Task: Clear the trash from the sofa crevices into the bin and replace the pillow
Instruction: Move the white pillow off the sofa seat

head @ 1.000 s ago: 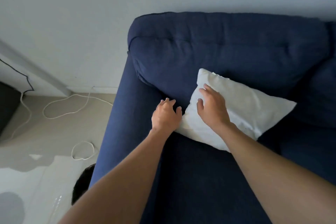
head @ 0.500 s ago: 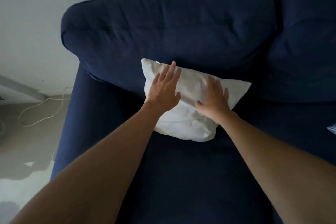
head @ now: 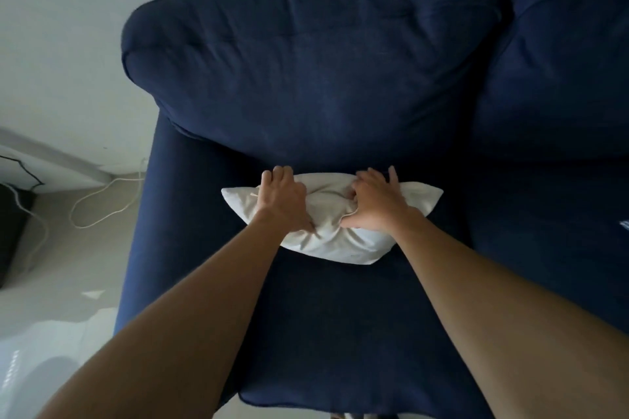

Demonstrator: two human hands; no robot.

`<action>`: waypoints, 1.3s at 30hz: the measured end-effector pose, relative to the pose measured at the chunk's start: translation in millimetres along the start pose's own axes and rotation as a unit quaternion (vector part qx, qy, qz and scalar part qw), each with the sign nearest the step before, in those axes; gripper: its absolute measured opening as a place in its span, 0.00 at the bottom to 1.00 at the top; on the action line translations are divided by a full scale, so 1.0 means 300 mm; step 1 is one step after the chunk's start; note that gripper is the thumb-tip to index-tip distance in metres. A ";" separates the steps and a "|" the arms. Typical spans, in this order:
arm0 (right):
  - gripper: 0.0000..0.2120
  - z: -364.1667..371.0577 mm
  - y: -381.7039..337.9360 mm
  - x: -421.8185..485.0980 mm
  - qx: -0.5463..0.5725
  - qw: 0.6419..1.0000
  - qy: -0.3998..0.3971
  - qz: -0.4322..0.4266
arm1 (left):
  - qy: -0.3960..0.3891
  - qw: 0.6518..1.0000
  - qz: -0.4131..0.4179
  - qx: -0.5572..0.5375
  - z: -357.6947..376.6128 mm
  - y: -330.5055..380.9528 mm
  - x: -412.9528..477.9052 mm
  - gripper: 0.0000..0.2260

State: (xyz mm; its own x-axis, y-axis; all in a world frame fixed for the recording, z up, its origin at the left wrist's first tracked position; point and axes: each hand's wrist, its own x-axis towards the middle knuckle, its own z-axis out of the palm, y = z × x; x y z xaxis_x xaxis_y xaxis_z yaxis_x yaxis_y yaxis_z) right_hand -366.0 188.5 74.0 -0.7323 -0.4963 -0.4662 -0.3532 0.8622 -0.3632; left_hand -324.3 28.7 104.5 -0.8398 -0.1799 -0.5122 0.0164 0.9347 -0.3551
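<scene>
Both hands on the white pillow (head: 335, 231), which lies on the blue sofa (head: 340, 78) seat at the foot of the back cushion. Left hand (head: 280, 202) fingers curled over its far edge, thumb pinching fabric. Right hand (head: 376, 206) gripping it too, fingers spread, thumb pressed in

Plain white pillow (head: 335, 231) on a solid navy-blue sofa (head: 323, 78) (white cord (head: 102, 204) on beige floor (head: 68, 248)).

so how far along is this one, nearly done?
Near the end, it seems. No trash shows on the sofa, though the crevices and bin are out of sight. In hand: left hand and right hand grip the pillow on the seat. Left: letting go.
</scene>
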 end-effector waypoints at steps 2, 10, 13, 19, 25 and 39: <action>0.31 0.014 -0.012 -0.065 0.054 0.997 -0.049 0.009 | -0.012 0.998 0.002 -0.056 0.043 -0.002 -0.061 0.37; 0.37 0.183 -0.133 -0.289 0.036 0.984 -0.174 0.034 | -0.121 0.959 -0.005 -0.256 0.299 0.044 -0.386 0.42; 0.30 0.210 -0.155 -0.325 0.064 0.977 -0.197 0.057 | -0.163 0.939 -0.015 -0.304 0.363 0.030 -0.448 0.34; 0.27 0.206 -0.209 -0.308 0.080 0.987 -0.129 0.053 | -0.078 0.922 -0.048 -0.377 0.329 -0.019 -0.465 0.28; 0.22 0.173 -0.270 -0.250 0.069 0.995 -0.063 0.026 | -0.018 0.921 -0.067 -0.383 0.253 -0.062 -0.407 0.26; 0.25 0.017 -0.269 0.053 0.097 0.994 -0.045 0.028 | -0.036 0.899 -0.082 -0.428 0.205 -0.176 -0.104 0.27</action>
State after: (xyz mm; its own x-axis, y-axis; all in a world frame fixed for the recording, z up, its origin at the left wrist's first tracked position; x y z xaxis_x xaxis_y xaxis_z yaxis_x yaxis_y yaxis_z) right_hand -346.0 110.5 91.8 -0.6893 -0.4621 -0.5579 -0.1868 0.8575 -0.4794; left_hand -265.6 -34.0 91.2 -0.7547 -0.3282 -0.5681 -0.5549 0.7813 0.2858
